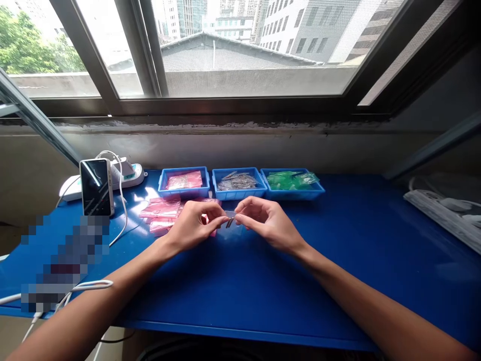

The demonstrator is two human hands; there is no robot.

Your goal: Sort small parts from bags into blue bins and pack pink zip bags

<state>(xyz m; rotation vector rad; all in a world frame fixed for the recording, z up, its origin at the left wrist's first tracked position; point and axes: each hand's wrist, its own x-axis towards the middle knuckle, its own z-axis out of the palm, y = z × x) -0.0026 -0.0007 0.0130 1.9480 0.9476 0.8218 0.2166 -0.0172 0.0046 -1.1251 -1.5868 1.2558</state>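
Note:
My left hand (pixel 197 223) and my right hand (pixel 268 220) meet above the middle of the blue table, thumbs and forefingers pinched close together. Between them is a small clear plastic bag (pixel 230 214), its edges gripped from both sides. Small dark metal pins (pixel 229 223) show at the fingertips; whether they lie inside the bag I cannot tell. Behind my left hand lie several pink plastic packets (pixel 161 208). Farther back are three blue trays: one with a pink packet (pixel 184 180), one with loose metal pieces (pixel 237 181), one with green bags (pixel 289 180).
At the left a phone-like device (pixel 96 188) leans before a white power strip (pixel 130 176), with white cables (pixel 122 200) trailing over the blue table (pixel 240 291). Another power strip (pixel 443 218) lies at the right edge. A window (pixel 248 55) rises behind.

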